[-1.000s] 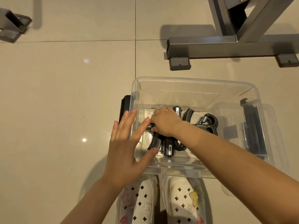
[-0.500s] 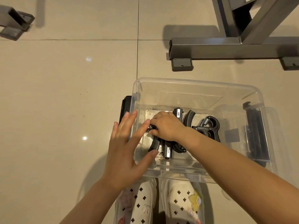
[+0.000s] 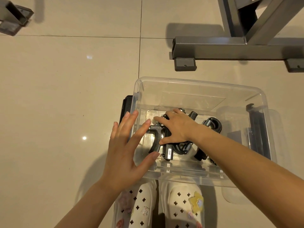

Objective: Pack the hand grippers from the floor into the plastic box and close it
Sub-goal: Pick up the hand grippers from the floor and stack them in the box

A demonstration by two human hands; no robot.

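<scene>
A clear plastic box [image 3: 197,81] stands open on the tiled floor in front of my feet. Several black hand grippers [image 3: 212,125] with steel springs lie on its bottom. My right hand [image 3: 176,127] reaches into the box and lies palm down on the left group of grippers [image 3: 155,143], fingers stretched out toward the left wall. My left hand [image 3: 126,150] is spread flat at the box's near left corner, fingers straight, holding nothing. Black latches sit on the box's left side [image 3: 125,106] and right side [image 3: 258,129].
A grey metal frame [image 3: 230,50] with a black foot [image 3: 185,64] stands just behind the box. Another metal foot [image 3: 13,18] is at the far left. My white clogs [image 3: 181,204] touch the box's near wall. Clear plastic [image 3: 233,195] sticks out under the box at the right.
My right hand's fingers have uncurled from a fist over the grippers and now lie stretched out on them. My left hand has hardly moved.
</scene>
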